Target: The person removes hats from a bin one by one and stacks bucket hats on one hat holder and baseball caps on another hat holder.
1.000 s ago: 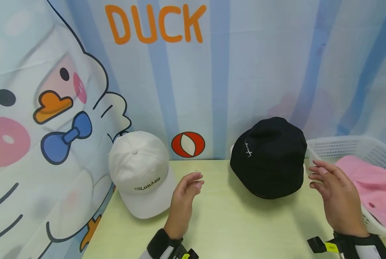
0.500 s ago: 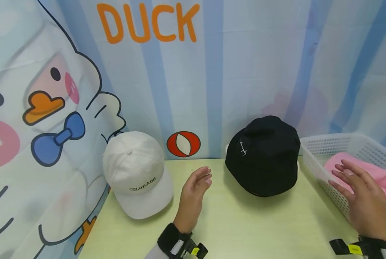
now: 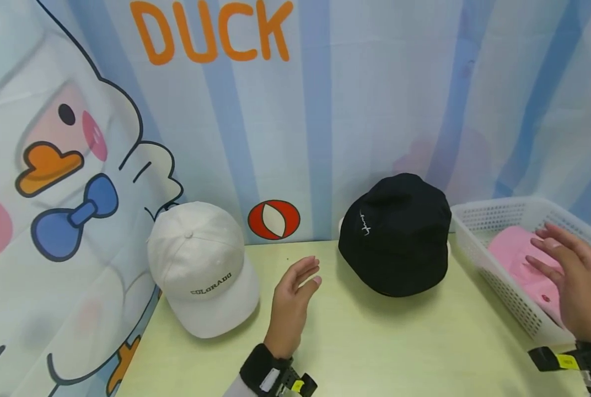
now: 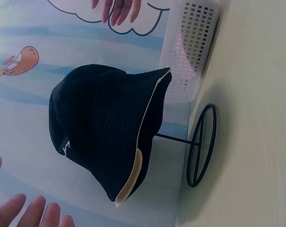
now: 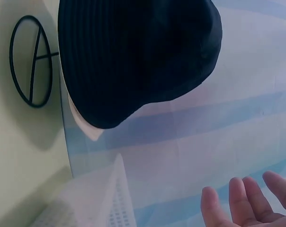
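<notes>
My left hand (image 3: 291, 309) hovers over the table between two hats, its fingers relaxed and holding nothing. Left of it a white cap (image 3: 201, 264) lettered COLORADO sits with its brim towards me. To the right is a black bucket hat (image 3: 397, 237) with small white script; the left wrist view shows it raised on a black wire stand (image 4: 201, 144), with a light lining edge at its brim. Over the white basket (image 3: 504, 298) my right hand (image 3: 585, 286) is held in the air, fingers loosely spread, with nothing in them. It partly covers a pink cap (image 3: 516, 259) inside the basket.
A pale yellow-green table (image 3: 365, 353) carries the hats and the basket. Behind it hangs a blue-and-white striped cloth (image 3: 375, 82) printed with DUCK and a cartoon duck. The cloth also stands close along the left side.
My right hand has moved right, away from the black bucket hat to over the basket. My left hand has shifted slightly right relative to the white cap. The head view has turned right.
</notes>
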A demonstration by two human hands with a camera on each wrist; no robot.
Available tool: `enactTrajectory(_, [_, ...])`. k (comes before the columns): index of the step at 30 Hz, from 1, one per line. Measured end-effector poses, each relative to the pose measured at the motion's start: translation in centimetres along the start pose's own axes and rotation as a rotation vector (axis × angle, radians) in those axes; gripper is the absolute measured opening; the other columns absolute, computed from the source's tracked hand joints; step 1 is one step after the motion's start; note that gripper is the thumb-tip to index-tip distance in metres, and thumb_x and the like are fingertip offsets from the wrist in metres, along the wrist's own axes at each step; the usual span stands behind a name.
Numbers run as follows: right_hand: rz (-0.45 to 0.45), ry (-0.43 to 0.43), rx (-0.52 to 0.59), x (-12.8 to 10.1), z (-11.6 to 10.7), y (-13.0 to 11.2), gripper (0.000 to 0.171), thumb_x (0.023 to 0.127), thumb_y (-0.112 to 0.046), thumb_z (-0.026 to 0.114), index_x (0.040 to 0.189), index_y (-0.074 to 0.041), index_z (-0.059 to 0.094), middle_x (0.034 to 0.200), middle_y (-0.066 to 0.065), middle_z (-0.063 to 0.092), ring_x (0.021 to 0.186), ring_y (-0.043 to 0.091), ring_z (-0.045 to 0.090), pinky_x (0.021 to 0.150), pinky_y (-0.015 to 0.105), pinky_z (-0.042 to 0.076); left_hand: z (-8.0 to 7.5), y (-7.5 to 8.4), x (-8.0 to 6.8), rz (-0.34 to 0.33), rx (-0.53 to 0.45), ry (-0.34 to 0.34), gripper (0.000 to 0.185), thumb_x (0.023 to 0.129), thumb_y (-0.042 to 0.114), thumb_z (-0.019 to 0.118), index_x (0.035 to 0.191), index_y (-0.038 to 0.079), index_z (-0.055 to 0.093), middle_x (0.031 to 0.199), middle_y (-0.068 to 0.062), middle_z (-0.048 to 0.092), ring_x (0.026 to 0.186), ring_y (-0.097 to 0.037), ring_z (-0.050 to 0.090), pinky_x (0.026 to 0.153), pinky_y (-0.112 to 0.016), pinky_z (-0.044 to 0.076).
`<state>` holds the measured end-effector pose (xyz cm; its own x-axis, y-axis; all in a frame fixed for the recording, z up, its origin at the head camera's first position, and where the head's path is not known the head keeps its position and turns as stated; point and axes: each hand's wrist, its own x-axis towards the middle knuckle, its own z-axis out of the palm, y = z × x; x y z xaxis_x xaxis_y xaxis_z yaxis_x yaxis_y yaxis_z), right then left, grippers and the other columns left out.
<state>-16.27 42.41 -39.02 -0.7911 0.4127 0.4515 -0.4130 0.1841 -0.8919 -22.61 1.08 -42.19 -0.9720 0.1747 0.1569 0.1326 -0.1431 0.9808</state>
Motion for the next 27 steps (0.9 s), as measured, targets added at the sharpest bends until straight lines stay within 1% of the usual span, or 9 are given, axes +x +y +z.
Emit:
enactTrajectory(2, [-0.027, -0.009, -0.029, 0.6, -0.3, -0.1, 0.044, 0.108, -0.014, 0.043, 0.152, -0.009, 0.043, 0.129, -0.012, 0.052, 0.114, -0.003, 0.054, 0.082, 0.001, 0.046, -0.1, 0.1, 0.0, 0.021, -0.021, 0.013, 0.040, 0.099, 0.014, 0.061, 0.139, 0.012, 0.056, 0.141, -0.006, 0.059, 0.135, -0.023, 0.054, 0.111, -0.034, 0.047])
enactTrajectory(5, [-0.038, 0.004, -0.175, 1.6, -0.8, -0.3, 0.044, 0.109, -0.015, 0.041, 0.153, -0.011, 0.042, 0.128, -0.016, 0.051, 0.112, -0.006, 0.052, 0.083, 0.000, 0.046, -0.1, 0.3, 0.0, 0.034, -0.045, 0.025, 0.040, 0.099, 0.012, 0.060, 0.139, 0.010, 0.056, 0.140, -0.008, 0.059, 0.133, -0.023, 0.055, 0.108, -0.030, 0.049])
enactTrajectory(6, [-0.032, 0.008, -0.191, 1.8, -1.0, -0.3, 0.044, 0.109, -0.015, 0.041, 0.153, -0.012, 0.043, 0.129, -0.017, 0.051, 0.112, -0.006, 0.052, 0.083, 0.000, 0.046, -0.1, 0.3, 0.0, 0.033, -0.052, 0.026, 0.040, 0.099, 0.011, 0.059, 0.138, 0.010, 0.057, 0.140, -0.008, 0.059, 0.132, -0.023, 0.055, 0.107, -0.029, 0.049])
enactTrajectory(8, [-0.023, 0.012, -0.286, 2.3, -1.4, -0.3, 0.045, 0.109, -0.016, 0.039, 0.154, -0.013, 0.041, 0.135, -0.018, 0.050, 0.114, -0.008, 0.050, 0.086, 0.000, 0.045, 0.0, 0.3, 0.0, 0.031, -0.061, 0.031, 0.039, 0.099, 0.009, 0.059, 0.138, 0.009, 0.057, 0.139, -0.009, 0.060, 0.131, -0.024, 0.056, 0.106, -0.026, 0.049])
enactTrajectory(11, [-0.020, 0.012, -0.398, 2.8, -1.9, -0.1, 0.047, 0.110, -0.017, 0.038, 0.157, -0.014, 0.036, 0.147, -0.012, 0.045, 0.119, -0.009, 0.045, 0.092, 0.000, 0.042, 0.0, 0.3, -0.1, 0.045, -0.056, 0.046, 0.038, 0.099, 0.007, 0.058, 0.137, 0.008, 0.057, 0.138, -0.010, 0.061, 0.130, -0.026, 0.057, 0.105, -0.025, 0.050])
enactTrajectory(15, [0.005, 0.043, -0.469, 3.6, -2.5, 0.4, 0.049, 0.110, -0.020, 0.037, 0.158, -0.014, 0.033, 0.160, -0.001, 0.037, 0.127, -0.009, 0.041, 0.100, 0.000, 0.037, 0.1, 0.4, -0.2, 0.081, -0.046, 0.071, 0.037, 0.099, 0.005, 0.057, 0.135, 0.007, 0.058, 0.136, -0.013, 0.062, 0.129, -0.027, 0.058, 0.105, -0.026, 0.050])
enactTrajectory(19, [0.078, 0.092, -0.501, 4.6, -3.1, 1.3, 0.049, 0.110, -0.025, 0.037, 0.158, -0.018, 0.033, 0.165, 0.003, 0.031, 0.134, -0.005, 0.040, 0.120, 0.018, 0.029, 0.1, 0.5, -0.3, 0.085, -0.056, 0.077, 0.037, 0.099, 0.005, 0.057, 0.136, 0.006, 0.058, 0.135, -0.015, 0.062, 0.127, -0.028, 0.059, 0.104, -0.025, 0.050])
enactTrajectory(22, [0.159, 0.133, -0.511, 5.4, -3.5, 2.0, 0.050, 0.109, -0.029, 0.037, 0.159, -0.020, 0.032, 0.166, 0.005, 0.030, 0.139, 0.000, 0.039, 0.127, 0.036, 0.024, 0.2, 0.4, -0.4, 0.085, -0.060, 0.079, 0.038, 0.099, 0.006, 0.058, 0.137, 0.007, 0.057, 0.133, -0.016, 0.062, 0.126, -0.027, 0.060, 0.103, -0.025, 0.051])
enactTrajectory(27, [0.290, 0.196, -0.496, 6.5, -4.5, 3.0, 0.052, 0.108, -0.032, 0.037, 0.159, -0.023, 0.032, 0.164, -0.002, 0.032, 0.142, 0.004, 0.037, 0.127, 0.040, 0.023, 0.2, 0.3, -0.4, 0.099, -0.065, 0.087, 0.037, 0.099, 0.008, 0.059, 0.137, 0.008, 0.057, 0.132, -0.017, 0.062, 0.125, -0.028, 0.060, 0.103, -0.025, 0.051])
